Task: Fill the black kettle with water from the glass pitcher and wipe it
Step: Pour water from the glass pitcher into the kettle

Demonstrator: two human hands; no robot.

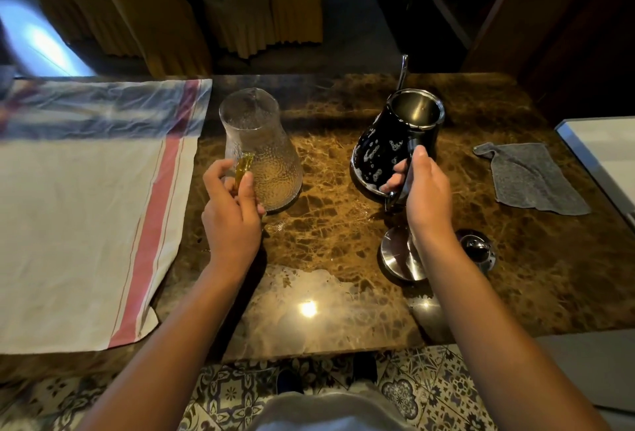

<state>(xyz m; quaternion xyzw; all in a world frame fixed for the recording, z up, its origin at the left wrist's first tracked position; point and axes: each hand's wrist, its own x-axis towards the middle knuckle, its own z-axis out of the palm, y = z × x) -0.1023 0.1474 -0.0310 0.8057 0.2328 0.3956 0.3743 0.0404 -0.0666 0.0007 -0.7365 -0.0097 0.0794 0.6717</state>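
The left hand (pixel 231 203) curls around the amber handle (pixel 243 166) of the pitcher (pixel 263 152), thumb on one side and fingers on the other, so the grip is ready to lift or has just set it down; which, I cannot tell. The pitcher stands upright on the marble counter (pixel 330 224), near the edge of a white cloth with a red stripe (pixel 103 224), and it looks nearly or wholly empty, though the textured glass makes that hard to judge. The right hand (pixel 424 186) wraps around the kettle handle (pixel 410 159), fingers closed on it, and holds the kettle (pixel 388 145) tilted away from the person, its open mouth facing up and forward and its thin spout (pixel 402 69) pointing away. Its base seems to touch the counter or sit just above it. The tilt probably serves to present the mouth for pouring or to check the level inside. Pale droplets or suds speckle the black body, which suggests the wiping is not yet done. A grey rag (pixel 529 176) lies flat to the right, well apart from both hands, within reach for that step. The lid (pixel 400 258) rests near the counter's front edge, under the right wrist, kept off so the mouth stays open. A wet patch (pixel 309 293) spreads at the front of the counter.
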